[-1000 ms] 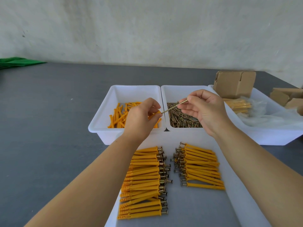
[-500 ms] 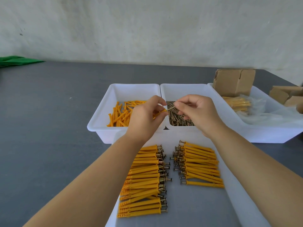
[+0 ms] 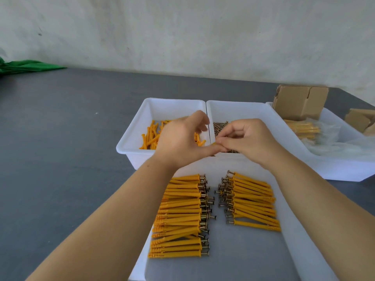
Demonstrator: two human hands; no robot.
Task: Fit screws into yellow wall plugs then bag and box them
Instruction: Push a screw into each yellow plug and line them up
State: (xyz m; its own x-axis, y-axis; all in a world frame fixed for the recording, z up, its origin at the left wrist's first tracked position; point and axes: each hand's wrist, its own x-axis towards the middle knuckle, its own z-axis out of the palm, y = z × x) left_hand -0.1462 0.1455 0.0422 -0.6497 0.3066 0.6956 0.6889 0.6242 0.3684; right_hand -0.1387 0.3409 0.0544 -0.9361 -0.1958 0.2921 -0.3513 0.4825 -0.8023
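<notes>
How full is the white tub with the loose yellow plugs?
Nearly empty. The tub holds only a thin scatter of loose plugs on its floor, its white walls bare above them.

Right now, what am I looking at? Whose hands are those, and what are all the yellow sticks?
You are seeing through a camera worn on a person's head, looking down at their own two hands. The left hand and right hand meet in the middle, pinching a yellow wall plug between their fingertips; most of it is hidden. Behind them, one white tub holds loose yellow plugs and the next tub holds screws. In the near tray lie two rows of finished plugs, each with a screw head poking out. At the right, another tub holds bagged plugs and a cardboard box.
</notes>
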